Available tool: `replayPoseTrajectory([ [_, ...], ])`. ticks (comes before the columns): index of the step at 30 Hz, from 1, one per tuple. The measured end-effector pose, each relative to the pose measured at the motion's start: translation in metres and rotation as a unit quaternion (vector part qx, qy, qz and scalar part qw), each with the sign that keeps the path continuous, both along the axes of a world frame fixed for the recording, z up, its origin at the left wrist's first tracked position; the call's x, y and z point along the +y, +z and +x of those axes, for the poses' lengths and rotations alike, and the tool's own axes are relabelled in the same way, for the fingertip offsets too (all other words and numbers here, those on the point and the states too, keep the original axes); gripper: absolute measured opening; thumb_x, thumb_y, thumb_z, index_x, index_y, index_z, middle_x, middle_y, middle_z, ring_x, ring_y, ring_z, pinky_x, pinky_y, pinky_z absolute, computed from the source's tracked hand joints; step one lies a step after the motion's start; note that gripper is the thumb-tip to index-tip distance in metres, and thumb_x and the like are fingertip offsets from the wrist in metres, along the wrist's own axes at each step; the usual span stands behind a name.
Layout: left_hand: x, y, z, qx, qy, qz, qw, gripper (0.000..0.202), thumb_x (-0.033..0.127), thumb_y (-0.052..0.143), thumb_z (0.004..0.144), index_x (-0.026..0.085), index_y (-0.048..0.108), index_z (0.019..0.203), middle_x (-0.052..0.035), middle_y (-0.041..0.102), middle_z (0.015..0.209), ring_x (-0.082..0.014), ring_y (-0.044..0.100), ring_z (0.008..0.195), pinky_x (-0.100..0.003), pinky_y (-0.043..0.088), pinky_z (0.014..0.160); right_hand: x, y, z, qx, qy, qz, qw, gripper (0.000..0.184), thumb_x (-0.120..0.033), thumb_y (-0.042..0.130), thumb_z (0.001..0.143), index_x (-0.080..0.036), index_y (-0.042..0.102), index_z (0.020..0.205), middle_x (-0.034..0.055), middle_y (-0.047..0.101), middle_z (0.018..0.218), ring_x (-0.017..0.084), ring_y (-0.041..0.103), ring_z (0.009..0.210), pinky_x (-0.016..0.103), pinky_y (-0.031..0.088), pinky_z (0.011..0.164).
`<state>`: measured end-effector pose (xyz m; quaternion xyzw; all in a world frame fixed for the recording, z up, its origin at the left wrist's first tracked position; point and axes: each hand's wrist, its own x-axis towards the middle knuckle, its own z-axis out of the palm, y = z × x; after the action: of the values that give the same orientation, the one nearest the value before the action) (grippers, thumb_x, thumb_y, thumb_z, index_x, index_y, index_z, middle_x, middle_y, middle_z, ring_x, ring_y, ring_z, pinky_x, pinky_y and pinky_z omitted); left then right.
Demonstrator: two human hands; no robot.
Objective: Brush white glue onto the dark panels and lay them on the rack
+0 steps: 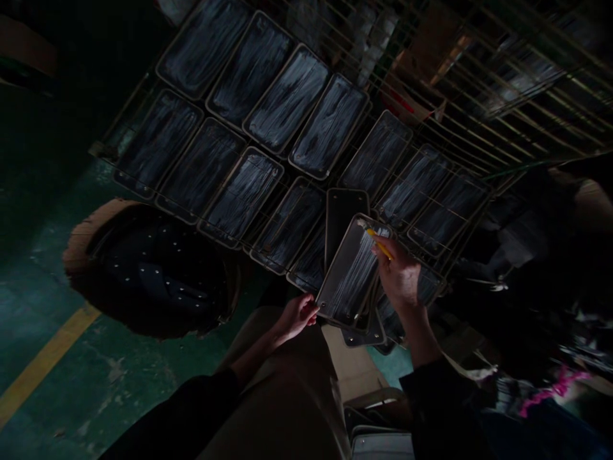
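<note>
One dark panel [345, 284] sits at the near side of rows of streaked panels [287, 99], its near left corner pinched by the left hand [297, 315] while the right hand [400, 273] grasps a yellow-handled tool [380, 245]; even, lengthwise strokes likely coat best.

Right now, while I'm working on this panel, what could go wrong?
The panel might shift: your left hand pinches one corner, and it overlaps a bare dark panel. Your right hand has the yellow tool near the top edge, so a stroke could overrun. If the coating is wet, your right wrist may smear the streaked panel beside it.
</note>
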<state>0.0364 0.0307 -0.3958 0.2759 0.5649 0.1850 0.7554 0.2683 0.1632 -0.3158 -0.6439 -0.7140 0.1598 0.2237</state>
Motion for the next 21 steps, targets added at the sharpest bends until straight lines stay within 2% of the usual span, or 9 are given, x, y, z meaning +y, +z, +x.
replayPoseTrajectory([
  [2,-0.001,-0.002,0.000,0.002,0.002,0.000,1.000,0.033,0.044,0.065,0.078,0.018,0.047,0.073,0.0048,0.051,0.056,-0.0084,0.053,0.047,-0.020,0.043,0.047,-0.015,-0.005,-0.005,-0.013,0.021,-0.024,0.999,0.024,-0.031,0.050,0.097,-0.022,0.064,0.114,0.0039,0.073,0.105,0.017,0.071,0.087,0.026,0.056,0.075],
  [4,-0.001,-0.002,-0.001,0.002,0.006,0.000,1.000,0.033,0.045,0.066,0.077,0.017,0.047,0.073,0.0049,0.051,0.056,-0.0083,0.053,0.047,-0.019,0.042,0.046,-0.042,-0.003,-0.011,-0.012,0.058,-0.063,0.996,0.024,-0.028,0.049,0.097,-0.022,0.062,0.116,0.0036,0.072,0.107,0.017,0.071,0.087,0.026,0.055,0.076],
  [7,0.001,0.002,-0.001,0.003,0.014,-0.014,1.000,0.035,0.045,0.068,0.075,0.018,0.046,0.071,0.0059,0.049,0.055,-0.0074,0.052,0.046,-0.018,0.042,0.046,-0.085,0.012,-0.017,0.014,0.109,-0.128,0.986,0.023,-0.026,0.049,0.097,-0.024,0.061,0.117,0.0025,0.072,0.108,0.016,0.070,0.087,0.025,0.055,0.077],
  [9,0.003,0.005,0.000,0.006,0.017,-0.021,1.000,0.036,0.045,0.069,0.074,0.018,0.046,0.070,0.0060,0.049,0.055,-0.0071,0.051,0.046,-0.018,0.041,0.045,-0.098,0.024,-0.019,0.040,0.111,-0.158,0.980,0.023,-0.027,0.049,0.097,-0.024,0.061,0.117,0.0018,0.073,0.105,0.015,0.071,0.086,0.023,0.056,0.075],
  [11,0.003,0.005,0.000,0.003,0.018,-0.020,1.000,0.035,0.045,0.068,0.075,0.017,0.047,0.071,0.0051,0.051,0.056,-0.0071,0.051,0.046,-0.018,0.041,0.046,-0.091,0.031,-0.017,0.066,0.084,-0.163,0.981,0.024,-0.029,0.049,0.097,-0.025,0.060,0.118,0.0019,0.073,0.105,0.015,0.071,0.086,0.023,0.056,0.076],
  [13,0.002,0.005,0.000,-0.001,0.022,-0.015,1.000,0.035,0.046,0.067,0.075,0.017,0.048,0.072,0.0044,0.052,0.056,-0.0075,0.052,0.046,-0.019,0.041,0.046,-0.068,0.031,-0.014,0.073,0.044,-0.131,0.988,0.025,-0.032,0.048,0.097,-0.025,0.061,0.118,0.0026,0.073,0.105,0.015,0.071,0.087,0.024,0.056,0.077],
  [17,0.002,0.004,-0.001,0.000,0.016,-0.010,1.000,0.034,0.045,0.067,0.076,0.017,0.047,0.071,0.0045,0.052,0.055,-0.0083,0.053,0.047,-0.020,0.042,0.046,-0.020,0.014,-0.009,0.013,0.003,-0.043,0.999,0.025,-0.032,0.048,0.097,-0.022,0.064,0.115,0.0040,0.073,0.103,0.017,0.071,0.089,0.026,0.055,0.077],
  [19,0.004,0.007,-0.002,0.000,0.009,-0.009,1.000,0.032,0.043,0.066,0.077,0.017,0.047,0.071,0.0041,0.052,0.056,-0.0089,0.054,0.048,-0.020,0.043,0.048,-0.020,0.004,-0.010,-0.016,0.016,-0.040,0.999,0.024,-0.030,0.049,0.097,-0.022,0.064,0.115,0.0040,0.073,0.104,0.018,0.071,0.089,0.026,0.055,0.076],
  [21,0.007,0.010,-0.003,-0.002,0.005,-0.012,1.000,0.031,0.041,0.066,0.078,0.017,0.048,0.071,0.0038,0.053,0.056,-0.0093,0.055,0.050,-0.021,0.044,0.049,-0.038,-0.002,-0.014,-0.027,0.051,-0.061,0.997,0.025,-0.027,0.050,0.097,-0.022,0.062,0.117,0.0044,0.072,0.108,0.017,0.070,0.089,0.026,0.055,0.076],
])
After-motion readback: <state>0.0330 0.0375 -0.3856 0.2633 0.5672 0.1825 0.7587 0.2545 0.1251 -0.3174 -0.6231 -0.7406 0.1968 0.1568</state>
